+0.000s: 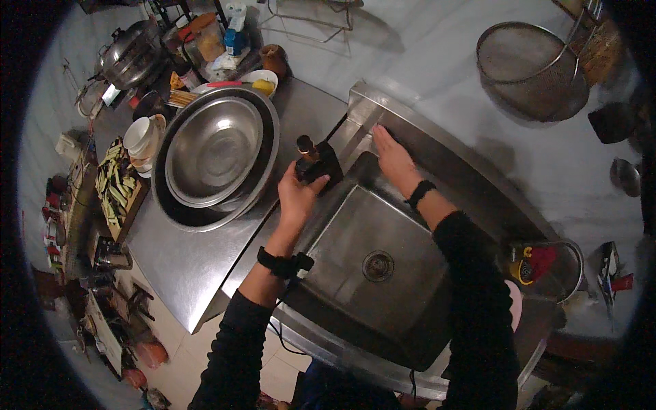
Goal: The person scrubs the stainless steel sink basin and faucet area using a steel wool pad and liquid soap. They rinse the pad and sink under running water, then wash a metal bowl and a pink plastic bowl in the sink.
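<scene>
My left hand [301,192] grips a dark, boxy object with a round knob-like top [320,166] at the left rim of the stainless steel sink [379,225]; its exact kind cannot be told. Over the sink's upper corner, my right hand [393,158] lies flat with its fingers together and holds nothing; whether it touches the steel is unclear. Both wrists wear black bands. A drain strainer [378,266] sits in the sink floor. Left of my left hand, a steel basin [214,148] rests inside a larger metal basin [271,169] on the steel counter [187,266].
Sliced eggplant [115,184] lies on a wooden board at the left, beside stacked bowls [138,137]. A steamer pot [130,56] stands at the upper left. A mesh strainer [533,66] hangs on the wall. The curved faucet [580,266] is at the right.
</scene>
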`<state>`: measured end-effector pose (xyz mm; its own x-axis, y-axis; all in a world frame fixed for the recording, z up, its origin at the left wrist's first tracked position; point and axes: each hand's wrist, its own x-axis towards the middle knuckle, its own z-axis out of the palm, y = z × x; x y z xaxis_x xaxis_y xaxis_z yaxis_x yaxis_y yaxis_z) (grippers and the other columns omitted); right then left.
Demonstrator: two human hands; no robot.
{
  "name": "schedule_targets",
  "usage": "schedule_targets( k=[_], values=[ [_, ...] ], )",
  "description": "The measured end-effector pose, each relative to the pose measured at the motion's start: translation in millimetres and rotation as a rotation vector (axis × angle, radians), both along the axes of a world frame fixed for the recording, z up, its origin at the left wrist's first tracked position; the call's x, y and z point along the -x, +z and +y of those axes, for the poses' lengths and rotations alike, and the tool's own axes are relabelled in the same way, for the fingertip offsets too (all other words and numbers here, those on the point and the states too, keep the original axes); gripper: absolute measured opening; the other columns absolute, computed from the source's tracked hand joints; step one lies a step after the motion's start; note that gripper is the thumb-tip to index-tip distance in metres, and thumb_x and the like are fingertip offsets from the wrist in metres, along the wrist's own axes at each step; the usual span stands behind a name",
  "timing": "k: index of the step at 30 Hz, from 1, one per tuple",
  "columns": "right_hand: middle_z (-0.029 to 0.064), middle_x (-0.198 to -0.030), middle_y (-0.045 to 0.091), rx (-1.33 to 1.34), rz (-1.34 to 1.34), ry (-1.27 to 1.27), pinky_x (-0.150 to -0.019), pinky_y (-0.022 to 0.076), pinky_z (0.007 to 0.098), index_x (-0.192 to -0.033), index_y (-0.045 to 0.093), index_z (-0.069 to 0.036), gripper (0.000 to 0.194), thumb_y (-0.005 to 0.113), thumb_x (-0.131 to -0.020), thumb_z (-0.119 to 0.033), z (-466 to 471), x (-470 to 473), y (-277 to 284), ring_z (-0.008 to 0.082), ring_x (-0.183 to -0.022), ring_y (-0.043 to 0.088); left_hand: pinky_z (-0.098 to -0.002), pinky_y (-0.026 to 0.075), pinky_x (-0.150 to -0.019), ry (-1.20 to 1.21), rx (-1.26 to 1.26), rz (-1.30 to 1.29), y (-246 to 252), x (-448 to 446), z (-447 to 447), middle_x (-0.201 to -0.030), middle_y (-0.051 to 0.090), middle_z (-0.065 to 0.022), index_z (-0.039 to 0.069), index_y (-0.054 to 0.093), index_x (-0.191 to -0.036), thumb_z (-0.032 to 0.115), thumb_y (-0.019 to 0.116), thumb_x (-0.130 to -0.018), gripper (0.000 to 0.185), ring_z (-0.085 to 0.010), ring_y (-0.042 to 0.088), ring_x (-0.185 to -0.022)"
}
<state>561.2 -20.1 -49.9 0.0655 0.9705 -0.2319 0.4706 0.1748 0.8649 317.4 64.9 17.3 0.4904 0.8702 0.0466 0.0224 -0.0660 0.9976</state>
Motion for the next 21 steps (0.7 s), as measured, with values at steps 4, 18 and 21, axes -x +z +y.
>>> schedule_targets(
  k=[4, 18, 21],
  values=[
    [0.0095, -0.146, 0.032, -0.011, 0.160, -0.004, -0.114, 0.0072, 0.0463, -0.127, 0.053, -0.002, 0.046, 0.047, -0.086, -0.022, -15, 2, 28, 0.0288, -0.138, 0.021, -0.0275, 0.047, -0.076, 0.038, -0.161, 0.105, 2, -6, -2, -0.091, 0.066, -0.0129, -0.004, 0.056, -0.104, 0.005, 0.076, -0.069, 0.041, -0.0145, 0.060, -0.082],
    [0.0062, -0.145, 0.032, -0.326, 0.287, 0.085, -0.115, 0.0119, 0.0420, -0.132, 0.046, -0.001, 0.052, 0.049, -0.082, -0.016, 53, 4, 48, 0.0245, -0.137, 0.020, -0.0282, 0.047, -0.074, 0.065, -0.077, 0.111, -12, -2, 6, -0.092, 0.066, -0.0172, -0.006, 0.055, -0.104, 0.007, 0.077, -0.069, 0.043, -0.0147, 0.061, -0.082],
    [0.0062, -0.145, 0.032, -0.314, 0.250, 0.104, -0.114, 0.0150, 0.0409, -0.131, 0.046, -0.001, 0.054, 0.051, -0.079, -0.016, 1, -11, 50, 0.0243, -0.137, 0.021, -0.0285, 0.047, -0.080, 0.014, -0.089, 0.091, 0, -5, 3, -0.098, 0.066, -0.0101, -0.004, 0.054, -0.113, 0.006, 0.077, -0.071, 0.049, -0.0154, 0.061, -0.087]
  ],
)
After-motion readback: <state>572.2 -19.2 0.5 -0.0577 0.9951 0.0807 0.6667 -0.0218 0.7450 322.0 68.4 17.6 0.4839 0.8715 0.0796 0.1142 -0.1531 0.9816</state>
